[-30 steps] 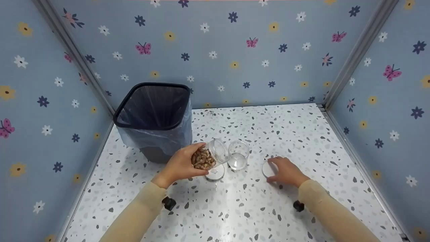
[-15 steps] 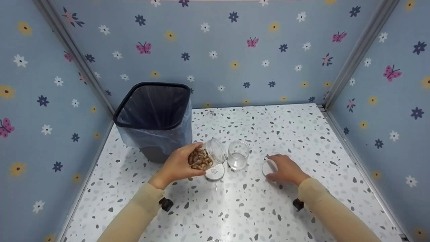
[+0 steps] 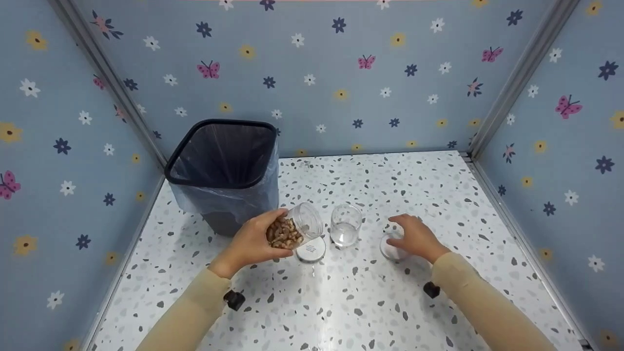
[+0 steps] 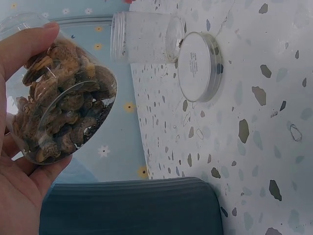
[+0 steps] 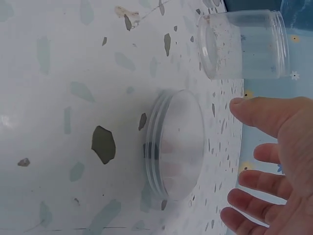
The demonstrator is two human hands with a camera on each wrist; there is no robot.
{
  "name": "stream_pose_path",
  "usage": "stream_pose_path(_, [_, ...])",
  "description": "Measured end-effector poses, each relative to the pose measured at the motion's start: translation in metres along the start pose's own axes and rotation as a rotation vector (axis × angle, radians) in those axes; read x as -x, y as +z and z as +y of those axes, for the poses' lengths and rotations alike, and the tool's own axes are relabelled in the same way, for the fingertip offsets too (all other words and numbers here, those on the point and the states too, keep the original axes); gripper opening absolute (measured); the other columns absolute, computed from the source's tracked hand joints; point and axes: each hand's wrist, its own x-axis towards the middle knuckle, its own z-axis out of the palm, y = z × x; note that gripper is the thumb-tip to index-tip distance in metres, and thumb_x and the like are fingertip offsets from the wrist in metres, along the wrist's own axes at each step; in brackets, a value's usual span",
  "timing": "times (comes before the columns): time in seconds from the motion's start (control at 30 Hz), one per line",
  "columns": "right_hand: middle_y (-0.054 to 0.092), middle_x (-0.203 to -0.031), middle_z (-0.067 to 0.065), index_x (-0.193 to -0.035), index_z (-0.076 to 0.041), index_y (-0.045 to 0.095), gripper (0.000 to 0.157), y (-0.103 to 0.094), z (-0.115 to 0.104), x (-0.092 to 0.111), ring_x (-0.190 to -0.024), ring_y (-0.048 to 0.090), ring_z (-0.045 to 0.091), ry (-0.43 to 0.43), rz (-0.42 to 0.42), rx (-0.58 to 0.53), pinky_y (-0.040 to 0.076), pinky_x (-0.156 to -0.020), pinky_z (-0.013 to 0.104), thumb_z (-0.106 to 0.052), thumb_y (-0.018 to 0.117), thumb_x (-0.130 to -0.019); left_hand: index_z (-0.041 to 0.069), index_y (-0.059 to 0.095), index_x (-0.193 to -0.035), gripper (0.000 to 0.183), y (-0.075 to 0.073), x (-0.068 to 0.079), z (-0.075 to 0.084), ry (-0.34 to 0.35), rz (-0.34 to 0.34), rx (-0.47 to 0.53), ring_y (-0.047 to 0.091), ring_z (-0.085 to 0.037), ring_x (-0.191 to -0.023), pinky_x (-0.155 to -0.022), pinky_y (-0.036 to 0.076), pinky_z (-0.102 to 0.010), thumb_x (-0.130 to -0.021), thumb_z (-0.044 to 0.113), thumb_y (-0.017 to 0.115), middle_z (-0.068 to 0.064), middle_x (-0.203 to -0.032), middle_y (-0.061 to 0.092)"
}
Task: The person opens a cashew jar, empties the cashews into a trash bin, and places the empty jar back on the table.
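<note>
My left hand (image 3: 253, 241) grips a clear jar (image 3: 305, 222) around its lower part. The jar is tilted, its uncovered mouth toward the right, and wrinkled brown pieces (image 4: 68, 100) like dried mushrooms lie in its bottom. A second clear jar (image 3: 345, 225) stands upright on the table with no lid on it. Between the jars, nearer me, lies a lid (image 4: 193, 68) with a printed label. My right hand (image 3: 415, 237) hovers just above another lid, a clear one (image 5: 183, 147), with fingers spread and apart from it.
A bin (image 3: 226, 214) with a black rim and a bluish liner stands at the left, close behind my left hand. Flower-patterned walls (image 3: 336, 73) enclose the speckled white table (image 3: 414, 185) at the back and sides.
My left hand has drawn the tilted jar to the left, away from the upright jar. My right hand has let go of the clear lid and lifted slightly, its fingers spreading.
</note>
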Motion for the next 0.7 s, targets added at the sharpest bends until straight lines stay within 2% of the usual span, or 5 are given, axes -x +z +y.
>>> stream_pose_path(0.27, [0.06,-0.154,0.026,-0.151,0.001,0.06,0.061,-0.01,-0.008,-0.005,-0.144,0.055,0.047,-0.019,0.047,-0.015,0.046,-0.12,0.063,-0.023,0.08,-0.099,0.003,0.06,-0.151,0.094,-0.002,0.005,-0.003,-0.007,0.012,-0.009,0.069,-0.035,-0.13,-0.113,0.056,-0.054,-0.072,0.028,0.103,-0.017,-0.146,0.069])
stream_pose_path(0.7, [0.061,-0.153,0.024,-0.152,0.0,0.059,0.058,-0.028,-0.025,-0.013,-0.134,0.064,0.044,-0.047,0.083,-0.017,0.053,-0.113,0.061,-0.024,0.077,-0.102,0.002,0.06,-0.152,0.095,-0.008,0.011,-0.006,-0.014,0.017,0.0,0.069,-0.032,-0.13,-0.113,0.056,-0.053,-0.071,0.025,0.104,-0.015,-0.147,0.069])
